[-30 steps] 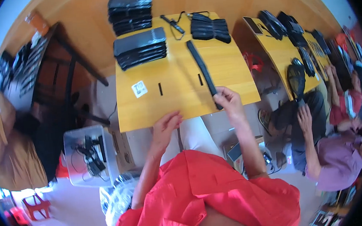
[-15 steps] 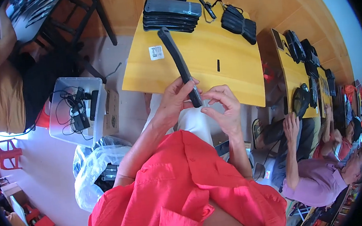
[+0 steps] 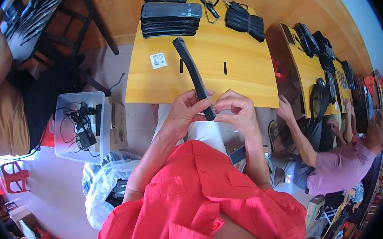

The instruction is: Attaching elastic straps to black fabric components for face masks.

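My left hand (image 3: 184,114) is closed around the lower part of a long, slim, slightly curved black bar (image 3: 191,69). The bar slants up and away over the near part of the yellow table (image 3: 247,80); its exact kind I cannot make out. Beside its lower end, my right hand (image 3: 240,113) has thumb and fingertips pinched together. Whether anything small is in that pinch is hidden. Two short black strips lie on the tabletop, one (image 3: 181,66) close left of the bar and another (image 3: 225,68) to its right. A white printed label (image 3: 158,60) lies further left.
Stacked flat black packs (image 3: 171,21) and a bundle of black pieces (image 3: 244,21) occupy the table's far side. A clear bin (image 3: 58,135) with cables and adapters stands left, near a plastic bag (image 3: 98,196). A co-worker in a pink shirt (image 3: 341,168) sits right.
My right thumb and fingers have come together beside the bar's lower end. The bar and both hands sit slightly lower in view. The co-worker's hand at right has moved left.
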Demonstrator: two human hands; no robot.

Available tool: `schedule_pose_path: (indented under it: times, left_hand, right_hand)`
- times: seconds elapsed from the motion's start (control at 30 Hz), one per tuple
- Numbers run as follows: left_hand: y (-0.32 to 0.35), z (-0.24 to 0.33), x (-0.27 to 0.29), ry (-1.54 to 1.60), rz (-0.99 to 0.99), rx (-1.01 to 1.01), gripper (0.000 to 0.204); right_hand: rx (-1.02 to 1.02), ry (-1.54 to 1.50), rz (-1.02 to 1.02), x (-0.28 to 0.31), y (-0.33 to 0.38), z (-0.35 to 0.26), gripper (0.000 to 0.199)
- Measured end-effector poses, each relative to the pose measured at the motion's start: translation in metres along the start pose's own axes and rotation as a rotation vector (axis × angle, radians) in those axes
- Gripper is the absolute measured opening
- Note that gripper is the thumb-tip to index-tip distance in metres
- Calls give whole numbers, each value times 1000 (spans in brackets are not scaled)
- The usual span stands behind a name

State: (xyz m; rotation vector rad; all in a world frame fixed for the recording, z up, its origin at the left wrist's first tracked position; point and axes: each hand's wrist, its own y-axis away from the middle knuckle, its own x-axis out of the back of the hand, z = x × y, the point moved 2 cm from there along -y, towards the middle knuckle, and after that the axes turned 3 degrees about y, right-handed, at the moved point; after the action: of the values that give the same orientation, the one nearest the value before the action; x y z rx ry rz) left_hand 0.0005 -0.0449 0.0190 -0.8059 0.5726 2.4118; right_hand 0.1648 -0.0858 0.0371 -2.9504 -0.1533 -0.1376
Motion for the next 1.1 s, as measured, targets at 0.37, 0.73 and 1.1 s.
schedule_pose_path:
  times: [0.37, 0.73, 1.1]
  left_hand:
    - [-4, 1, -2, -2, 14, 14, 26]
    - [-6, -1, 6, 54, 22, 19, 26]
    - [-6, -10, -6, 93, 139, -54, 27]
  right_hand:
    - [-172, -236, -3, 4, -8, 8, 26]
    - [-197, -323, 27, -3, -10, 22, 19]
    - [-27, 96, 273, 0, 8, -25, 13]
